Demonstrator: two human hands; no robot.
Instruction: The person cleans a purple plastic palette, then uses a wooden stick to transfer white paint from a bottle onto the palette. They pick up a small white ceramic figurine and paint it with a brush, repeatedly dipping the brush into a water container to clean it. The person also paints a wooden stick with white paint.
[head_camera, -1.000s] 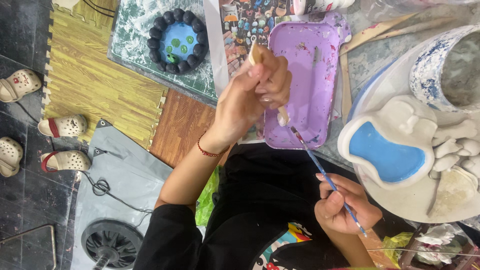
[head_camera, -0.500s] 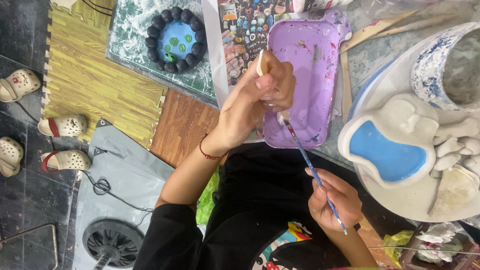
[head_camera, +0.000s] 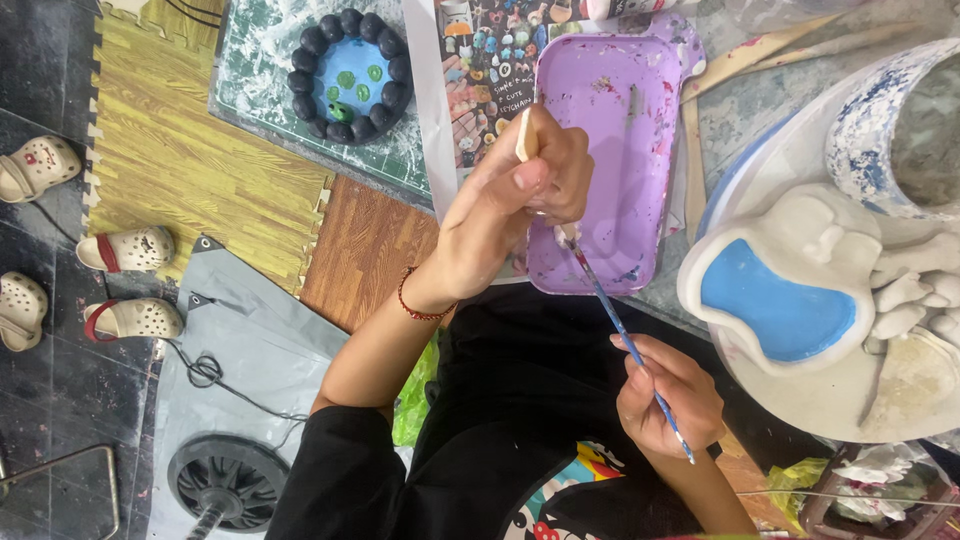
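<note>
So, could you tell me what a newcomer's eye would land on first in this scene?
Probably the purple tray at top centre, where the left hand pinches a small pale piece while the right hand points a thin blue paintbrush at it. Next, the white clay dish with a bright blue centre at right, and the ring of dark balls around a blue middle at upper left.

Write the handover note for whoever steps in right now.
Left hand: grips a small cream piece above the purple tray.
Right hand: holds a blue paintbrush, with its bristles up at the left hand's fingers.
Done: the white dish at the right has a blue centre.
Left: the visible part of the small cream piece shows no colour.
</note>
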